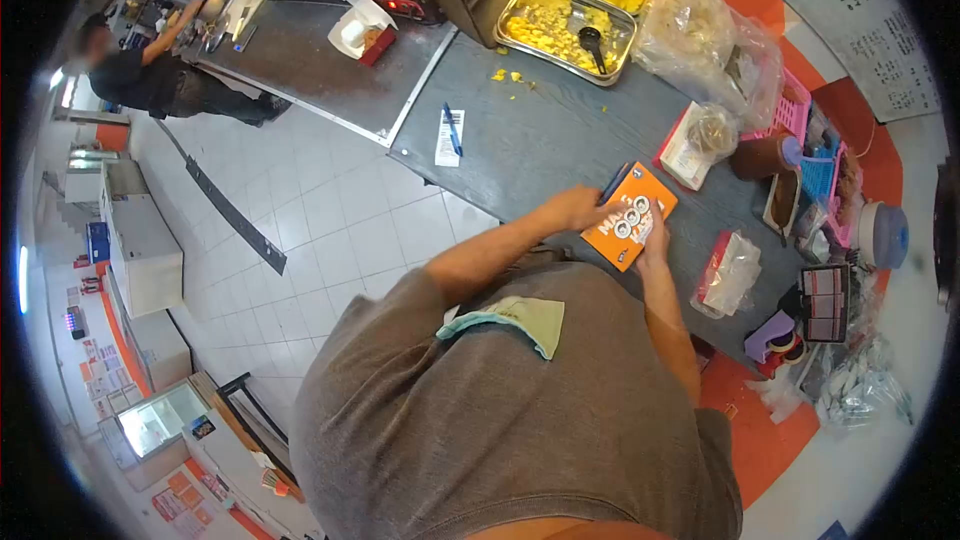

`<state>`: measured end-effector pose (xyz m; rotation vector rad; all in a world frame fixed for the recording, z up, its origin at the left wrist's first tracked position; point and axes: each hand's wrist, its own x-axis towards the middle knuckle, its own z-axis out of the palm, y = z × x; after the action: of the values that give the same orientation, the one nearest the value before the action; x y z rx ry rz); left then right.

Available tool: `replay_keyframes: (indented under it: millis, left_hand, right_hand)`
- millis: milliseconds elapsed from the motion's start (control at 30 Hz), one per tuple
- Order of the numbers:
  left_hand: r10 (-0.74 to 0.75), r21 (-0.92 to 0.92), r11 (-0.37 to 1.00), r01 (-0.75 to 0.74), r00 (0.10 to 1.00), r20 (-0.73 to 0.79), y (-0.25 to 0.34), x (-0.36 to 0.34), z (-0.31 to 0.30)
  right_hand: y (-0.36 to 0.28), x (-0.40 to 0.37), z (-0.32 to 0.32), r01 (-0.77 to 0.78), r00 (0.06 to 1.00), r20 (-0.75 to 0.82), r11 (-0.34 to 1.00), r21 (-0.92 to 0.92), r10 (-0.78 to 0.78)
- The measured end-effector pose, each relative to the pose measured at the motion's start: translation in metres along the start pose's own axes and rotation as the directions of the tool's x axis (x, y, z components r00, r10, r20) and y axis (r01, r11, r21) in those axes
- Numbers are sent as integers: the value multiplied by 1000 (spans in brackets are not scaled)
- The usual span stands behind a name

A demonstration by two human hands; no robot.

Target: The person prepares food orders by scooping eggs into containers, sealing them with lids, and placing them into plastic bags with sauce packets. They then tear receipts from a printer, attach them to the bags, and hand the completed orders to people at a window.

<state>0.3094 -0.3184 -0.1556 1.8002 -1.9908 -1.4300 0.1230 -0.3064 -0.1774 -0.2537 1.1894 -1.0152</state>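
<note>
Between my two hands is an orange printed cardboard box (628,217) with white lettering and round pictures, held just above the counter's near edge. My left hand (578,208) grips its left side, the fingers lying over the top face. My right hand (653,240) is closed around its lower right side, the thumb along the edge. Whether the box contains anything is hidden. Beyond it on the dark counter (530,155) lies a red and white packet (683,155) with a plastic-wrapped roll (712,132). A plastic-covered red packet (727,275) is right of my right hand.
At the back are metal trays (620,65) of yellow food, one with a black spoon (592,45), and plastic bags (690,25). A pen (453,130) rests on a paper slip. Pink baskets (790,105) and a tape dispenser (770,338) line the right. Another person (150,75) works far left.
</note>
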Motion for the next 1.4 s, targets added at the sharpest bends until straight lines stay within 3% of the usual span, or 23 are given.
replay_keyframes:
  millis: [33, 100, 133, 167, 200, 267, 400, 500, 567, 633, 733, 767, 867, 900, 967, 1000, 1033, 1133, 1167, 1233, 1300, 1367, 1400]
  left_hand:
    - [18, -143, 989, -45, 983, -184, -15, -18, -10]
    - [-118, -53, 993, 105, 846, -520, -78, -30, -36]
    - [-38, 11, 997, 76, 622, -782, -134, -34, -45]
    - [-187, -85, 964, 251, 415, -890, -168, -42, -61]
    - [-253, -13, 887, 461, 463, -850, -192, -56, -80]
    - [-341, -219, 926, 308, 428, -837, -238, -54, -88]
    - [-357, -214, 932, 293, 631, -688, -257, -43, -105]
    - [-304, -143, 944, 297, 618, -725, -271, -65, -124]
    - [-324, -159, 941, 299, 655, -682, -195, -106, -163]
    - [5, -101, 990, -102, 725, -688, -178, -88, -157]
    - [154, -411, 837, -360, 877, -456, -62, -60, -96]
    - [317, -244, 865, -438, 855, -411, -41, -47, -69]
    - [531, -169, 785, -596, 788, -310, -32, 5, 21]
    - [545, -173, 776, -607, 782, -302, -25, 4, 20]
    - [349, 92, 937, -337, 922, -171, -7, -10, 9]
    - [317, 143, 943, -301, 943, -102, -6, -12, 3]
    - [333, 144, 937, -318, 939, -91, -11, -11, 2]
    - [468, 144, 883, -447, 813, -347, -36, 1, 15]
    - [491, 151, 871, -468, 809, -322, -41, 3, 18]
    - [398, 63, 914, -401, 853, -338, -44, 8, 27]
    - [411, 83, 910, -406, 864, -290, -47, 7, 36]
    - [240, -67, 957, -283, 898, -369, -44, 0, 37]
    - [274, -60, 949, -311, 900, -340, -44, -3, 41]
  right_hand:
    - [1, 7, 4, 1, 1000, -2, 1000, 6, -1]
    - [0, 20, 3, 39, 999, 0, 971, -234, -40]
    - [0, 21, 5, 60, 998, -3, 969, -238, -63]
    - [0, 20, 7, 67, 997, -10, 969, -237, -71]
    - [-3, 18, 9, 64, 997, -30, 960, -274, -75]
    - [-6, 13, 6, 67, 993, -73, 950, -306, -93]
    - [-5, 19, -14, 172, 973, -116, 964, -205, -198]
    - [-13, 18, -31, 279, 903, -263, 929, -244, -340]
    - [-23, 2, -36, 329, 827, -352, 886, -328, -438]
    - [-32, -19, -38, 351, 819, -357, 883, -311, -450]
    - [-38, -34, -45, 338, 893, -292, 939, -68, -342]
    - [-36, -30, -52, 343, 888, -303, 937, -66, -347]
    - [-31, -19, -65, 413, 880, -263, 911, 7, -397]
    - [-33, -18, -60, 425, 871, -275, 905, 5, -407]
    - [-34, -17, -44, 448, 785, -362, 864, -232, -504]
    - [-34, -11, -42, 442, 796, -326, 858, -263, -510]
    - [-36, -8, -35, 450, 785, -340, 853, -263, -518]
    - [-34, 3, -2, 459, 829, -259, 867, -194, -496]
    - [-34, 6, 10, 466, 834, -239, 867, -178, -498]
    - [-35, 14, 22, 418, 859, -169, 853, -311, -483]
    - [-16, 41, 18, 517, 688, -135, 612, -599, -713]
    - [-9, 45, 19, 430, 719, -186, 639, -638, -670]
    - [-10, 42, 21, 408, 708, -185, 609, -680, -681]
